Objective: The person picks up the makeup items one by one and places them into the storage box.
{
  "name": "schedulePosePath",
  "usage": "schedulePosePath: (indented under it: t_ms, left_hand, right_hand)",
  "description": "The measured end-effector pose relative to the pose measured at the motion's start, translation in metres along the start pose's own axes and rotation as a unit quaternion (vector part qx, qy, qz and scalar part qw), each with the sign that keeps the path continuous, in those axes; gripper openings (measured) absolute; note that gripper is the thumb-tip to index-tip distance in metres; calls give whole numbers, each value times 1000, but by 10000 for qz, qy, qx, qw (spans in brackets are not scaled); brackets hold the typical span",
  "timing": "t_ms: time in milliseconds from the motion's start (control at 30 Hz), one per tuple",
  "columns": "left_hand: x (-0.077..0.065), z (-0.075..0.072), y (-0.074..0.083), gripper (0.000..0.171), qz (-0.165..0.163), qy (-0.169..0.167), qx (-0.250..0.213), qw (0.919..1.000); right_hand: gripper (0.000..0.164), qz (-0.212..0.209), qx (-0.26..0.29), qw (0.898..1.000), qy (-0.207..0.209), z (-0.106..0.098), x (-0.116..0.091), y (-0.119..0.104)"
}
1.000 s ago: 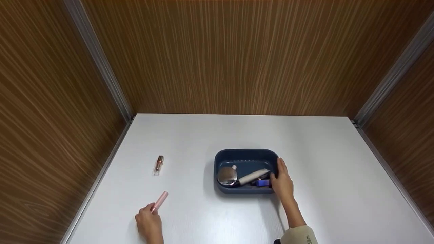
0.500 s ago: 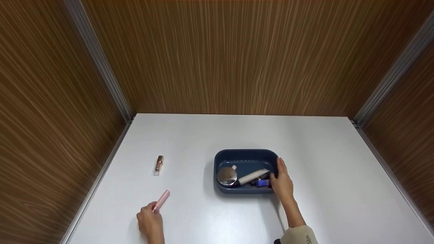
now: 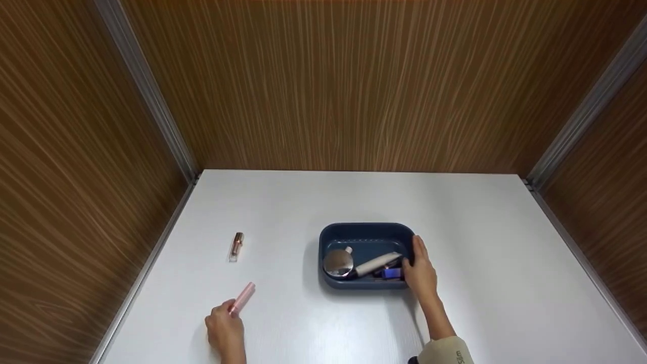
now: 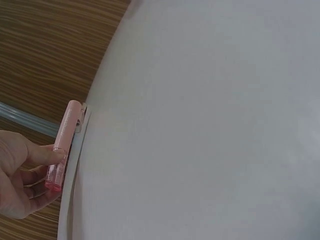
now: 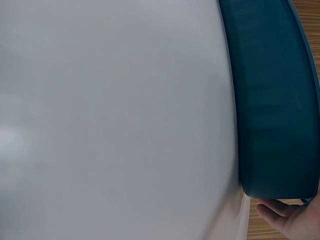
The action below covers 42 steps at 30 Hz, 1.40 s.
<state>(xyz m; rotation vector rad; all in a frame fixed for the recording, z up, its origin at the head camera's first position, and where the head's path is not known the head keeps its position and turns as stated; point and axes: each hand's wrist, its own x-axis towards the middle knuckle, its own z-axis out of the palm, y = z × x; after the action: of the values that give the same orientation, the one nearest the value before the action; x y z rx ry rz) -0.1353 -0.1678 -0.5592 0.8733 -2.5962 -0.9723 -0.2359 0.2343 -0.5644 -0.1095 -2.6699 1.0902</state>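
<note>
My left hand [image 3: 225, 331] pinches a slim pink lip gloss tube [image 3: 244, 296] by its near end, over the left front of the white table. In the left wrist view the tube [image 4: 69, 127] shows a pink cap and a clear, reddish lower part between thumb and fingers. A dark blue box [image 3: 361, 284] stands near the table's middle. The right hand [image 3: 423, 277] grips its right wall, thumb on the inside and fingers along the outside. Seen from the right wrist, the fingers [image 5: 274, 216] lie against the end of the box [image 5: 280, 110].
Inside the box lie a round silver compact [image 3: 338, 263], a white tube [image 3: 378, 263], a blue item [image 3: 392, 273] and darker pieces. A lipstick with a clear end [image 3: 236, 246] lies on the table [image 3: 475, 232] at the left. Wood-grain panels [image 3: 323, 86] enclose the back and sides.
My left hand has shifted slightly to the right and away from me, carrying the lip gloss tube. The right hand and the box have stayed in place.
</note>
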Motion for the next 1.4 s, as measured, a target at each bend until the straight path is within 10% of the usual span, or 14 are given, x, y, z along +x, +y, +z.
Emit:
schedulePosePath:
  t_ms: [1400]
  left_hand:
    - [-9, 0, 23, 30, 104, -162, -79, 9998]
  right_hand:
    - [63, 102, -29, 9999, -79, -2, -3, -3]
